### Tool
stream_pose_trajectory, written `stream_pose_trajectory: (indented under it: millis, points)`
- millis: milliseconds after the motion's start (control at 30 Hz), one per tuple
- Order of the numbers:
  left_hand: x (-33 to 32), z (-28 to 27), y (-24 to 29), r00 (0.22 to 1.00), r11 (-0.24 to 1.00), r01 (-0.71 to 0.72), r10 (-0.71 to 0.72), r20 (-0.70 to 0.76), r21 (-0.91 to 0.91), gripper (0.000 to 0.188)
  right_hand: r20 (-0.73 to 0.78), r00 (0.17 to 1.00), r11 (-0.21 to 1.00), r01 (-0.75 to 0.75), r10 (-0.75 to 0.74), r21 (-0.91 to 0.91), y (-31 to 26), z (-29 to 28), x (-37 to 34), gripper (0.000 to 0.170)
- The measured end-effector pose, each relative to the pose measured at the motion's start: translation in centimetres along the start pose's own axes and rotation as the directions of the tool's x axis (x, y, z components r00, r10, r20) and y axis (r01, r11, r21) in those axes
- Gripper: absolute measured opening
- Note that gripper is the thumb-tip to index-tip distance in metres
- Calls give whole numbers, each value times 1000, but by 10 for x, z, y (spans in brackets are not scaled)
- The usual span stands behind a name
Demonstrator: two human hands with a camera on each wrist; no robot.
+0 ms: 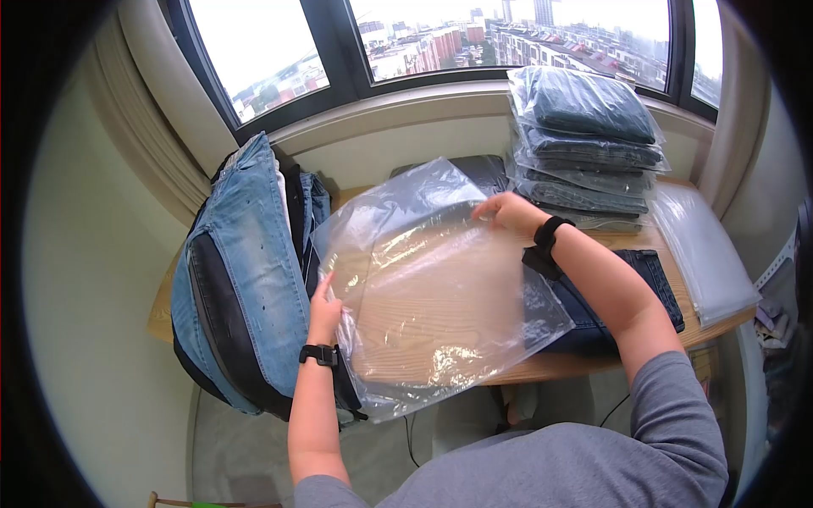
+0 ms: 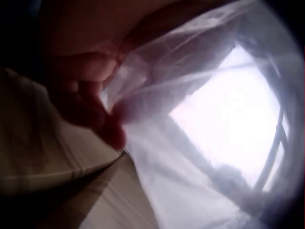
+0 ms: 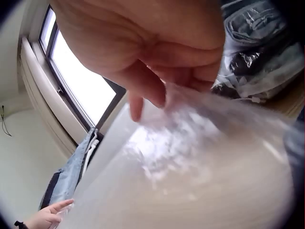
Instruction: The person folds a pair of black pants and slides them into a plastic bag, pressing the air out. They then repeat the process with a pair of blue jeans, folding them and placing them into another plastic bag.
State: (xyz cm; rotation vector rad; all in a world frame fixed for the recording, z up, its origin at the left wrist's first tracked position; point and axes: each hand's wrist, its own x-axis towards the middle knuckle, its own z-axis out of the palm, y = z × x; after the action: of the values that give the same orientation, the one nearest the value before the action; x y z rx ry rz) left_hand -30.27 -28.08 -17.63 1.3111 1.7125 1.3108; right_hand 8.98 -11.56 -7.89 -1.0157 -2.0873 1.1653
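A large clear plastic bag [image 1: 432, 292] is spread between both hands over the wooden table. At its left edge, my left hand [image 1: 324, 311] pinches the film, with fingers curled at the plastic [image 2: 190, 157] in the left wrist view. My right hand [image 1: 513, 213] pinches the bag's far right edge between thumb and fingers, seen closely in the right wrist view. Through the film the wood grain shows. Folded dark blue jeans [image 1: 648, 284] lie on the table under my right forearm, partly covered by the bag.
Bagged, folded jeans [image 1: 584, 127] form a tall stack at the back right. Flat clear bags [image 1: 707, 254] lie at the table's right end. Light blue and black jeans [image 1: 254, 254] are heaped at the left, hanging over the edge. A window [image 1: 508, 42] is behind.
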Motion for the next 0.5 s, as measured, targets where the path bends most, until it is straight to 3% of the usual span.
stream_pose_trajectory:
  millis: [33, 100, 133, 167, 233, 267, 333, 367, 433, 500]
  points:
    - [4, 2, -12, 1000, 1000, 2, -2, -3, -2, 80, 67, 989, 969, -116, 133, -218, 6, 1, 2, 34]
    - [5, 5, -30, 993, 990, 101, -94, 74, -94, 82, 34, 994, 957, -88, 101, -277, 53, 5, 23, 38]
    - [-6, 7, -5, 989, 984, 124, -113, 90, -127, 80, -1, 998, 941, -63, 66, -332, 68, 9, 29, 43]
    - [-4, 7, -6, 988, 983, 136, -125, 90, -125, 80, 7, 997, 942, -67, 74, -328, 68, 12, 31, 43]
    - [-2, 12, -12, 974, 938, 226, -226, 30, -264, 81, -26, 1000, 993, -21, 18, -118, 59, 14, 32, 50]
    - [4, 12, -23, 989, 962, 142, -148, -5, -234, 80, -80, 996, 999, 39, -41, -25, 52, 16, 27, 47]
    - [6, 2, -31, 997, 991, 68, -71, -28, -117, 75, -98, 994, 992, -58, 47, -112, 5, 2, -5, 42]
    - [8, -2, -41, 998, 999, 3, -6, -67, -41, 73, -82, 996, 999, -33, 33, -5, 12, -8, -11, 40]
    - [0, -17, -31, 998, 950, -41, 52, -29, 310, 65, -47, 997, 974, -56, 67, 220, -19, -29, -59, 37]
    - [-29, -21, 1, 997, 931, -67, 73, -3, 359, 59, -156, 986, 989, -42, 65, 142, -34, -52, -114, 42]
